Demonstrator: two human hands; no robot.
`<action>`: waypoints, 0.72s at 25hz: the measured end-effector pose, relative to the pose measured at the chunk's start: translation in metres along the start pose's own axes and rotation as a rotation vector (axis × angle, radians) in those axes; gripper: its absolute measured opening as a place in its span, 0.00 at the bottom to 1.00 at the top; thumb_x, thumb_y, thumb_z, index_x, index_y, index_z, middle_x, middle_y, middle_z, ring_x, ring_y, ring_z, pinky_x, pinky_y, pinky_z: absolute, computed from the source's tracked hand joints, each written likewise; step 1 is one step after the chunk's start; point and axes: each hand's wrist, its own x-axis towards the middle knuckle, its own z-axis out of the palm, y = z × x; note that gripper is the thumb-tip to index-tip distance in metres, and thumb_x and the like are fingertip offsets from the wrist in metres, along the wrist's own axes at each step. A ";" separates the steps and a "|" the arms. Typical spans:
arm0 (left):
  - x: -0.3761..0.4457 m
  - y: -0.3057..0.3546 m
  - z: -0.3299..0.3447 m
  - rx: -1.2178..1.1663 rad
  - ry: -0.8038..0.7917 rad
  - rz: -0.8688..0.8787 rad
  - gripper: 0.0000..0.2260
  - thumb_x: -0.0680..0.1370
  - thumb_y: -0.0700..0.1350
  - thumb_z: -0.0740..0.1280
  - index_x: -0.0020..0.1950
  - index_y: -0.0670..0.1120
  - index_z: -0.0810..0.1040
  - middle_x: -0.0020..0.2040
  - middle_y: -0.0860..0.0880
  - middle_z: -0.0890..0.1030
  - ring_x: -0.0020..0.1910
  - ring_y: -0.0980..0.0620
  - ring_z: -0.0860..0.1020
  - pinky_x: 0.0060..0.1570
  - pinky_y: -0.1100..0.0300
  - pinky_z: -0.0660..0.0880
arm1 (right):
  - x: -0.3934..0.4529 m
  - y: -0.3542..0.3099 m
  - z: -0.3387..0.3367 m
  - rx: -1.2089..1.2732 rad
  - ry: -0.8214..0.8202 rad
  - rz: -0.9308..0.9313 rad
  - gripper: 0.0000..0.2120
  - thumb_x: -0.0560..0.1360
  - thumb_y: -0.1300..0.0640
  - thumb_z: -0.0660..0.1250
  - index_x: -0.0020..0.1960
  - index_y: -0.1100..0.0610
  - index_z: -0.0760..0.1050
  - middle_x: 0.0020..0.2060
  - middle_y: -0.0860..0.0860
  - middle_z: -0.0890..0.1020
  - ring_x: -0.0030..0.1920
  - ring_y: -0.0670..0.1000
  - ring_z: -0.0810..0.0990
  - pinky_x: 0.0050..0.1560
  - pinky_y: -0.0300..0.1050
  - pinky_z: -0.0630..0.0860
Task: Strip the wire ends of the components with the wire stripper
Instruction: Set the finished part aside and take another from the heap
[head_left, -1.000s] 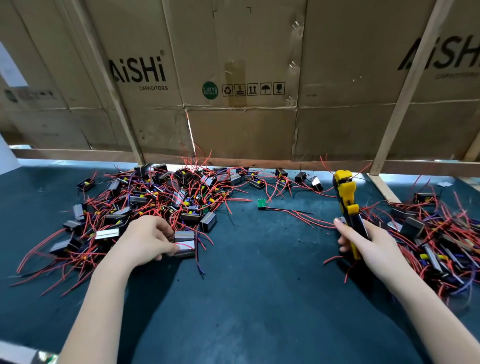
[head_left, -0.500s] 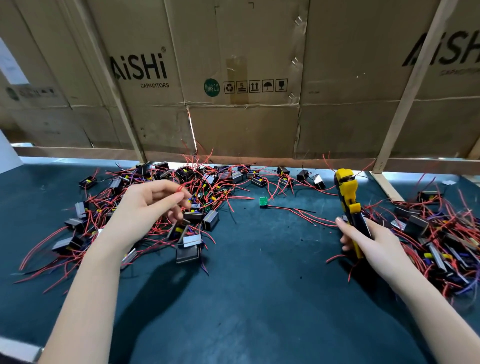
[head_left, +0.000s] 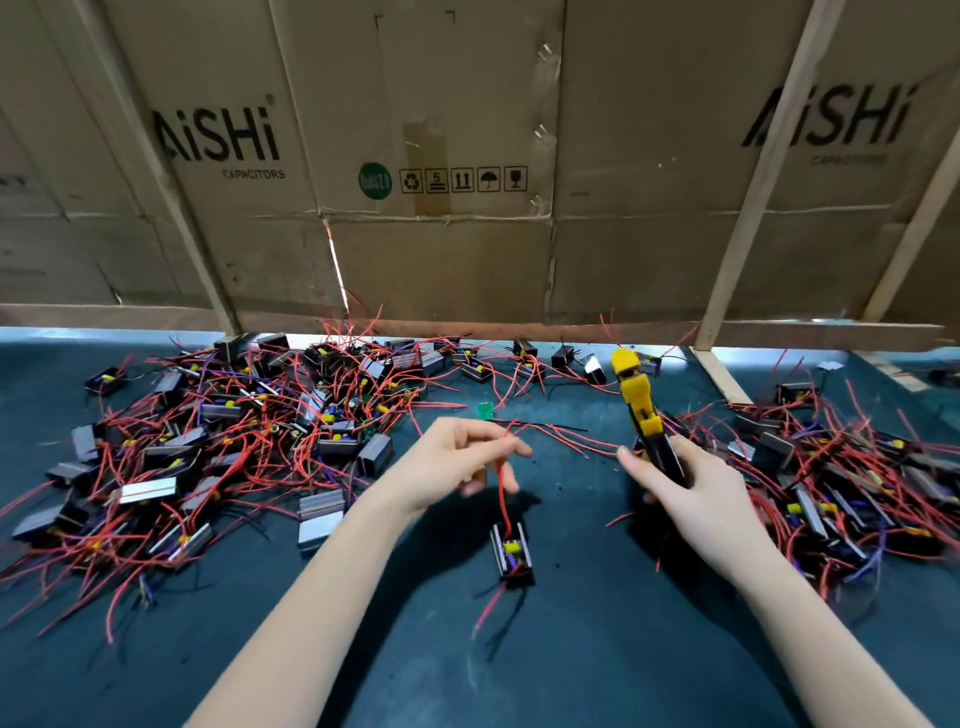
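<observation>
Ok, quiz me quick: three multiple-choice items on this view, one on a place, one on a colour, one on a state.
1. Where does the component hanging from the left hand sit?
A. between the two piles
B. inside the left pile
C. on the cardboard wall

2. What colour is the head of the wire stripper?
A. green
B. yellow
C. white

3. What is the left hand doing?
A. lying flat on the mat
B. gripping the stripper
C. pinching a red wire

Answers:
1 A: it hangs over bare dark mat, with the left pile and the right pile on either side.
2 B: the head above the right hand is yellow.
3 C: its fingertips close on the wire and the component dangles below.
</observation>
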 end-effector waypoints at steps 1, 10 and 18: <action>0.001 -0.007 0.006 -0.064 0.008 -0.004 0.06 0.81 0.41 0.63 0.53 0.40 0.77 0.30 0.47 0.82 0.20 0.57 0.64 0.22 0.69 0.60 | 0.000 0.000 0.000 -0.065 0.054 -0.043 0.19 0.68 0.36 0.70 0.40 0.53 0.76 0.33 0.52 0.80 0.37 0.51 0.78 0.43 0.42 0.72; -0.002 -0.025 0.013 -0.293 0.102 0.006 0.02 0.80 0.38 0.64 0.49 0.42 0.76 0.32 0.50 0.78 0.28 0.57 0.68 0.30 0.69 0.65 | 0.005 0.008 -0.002 -0.861 0.441 -0.302 0.27 0.66 0.36 0.72 0.48 0.60 0.77 0.38 0.55 0.78 0.41 0.61 0.78 0.44 0.52 0.66; -0.022 -0.010 -0.030 0.609 -0.052 0.313 0.31 0.66 0.29 0.63 0.64 0.55 0.76 0.64 0.59 0.75 0.64 0.55 0.71 0.61 0.58 0.68 | 0.005 0.008 -0.003 -0.812 0.423 -0.271 0.26 0.63 0.38 0.76 0.48 0.57 0.78 0.39 0.53 0.79 0.43 0.60 0.78 0.46 0.51 0.65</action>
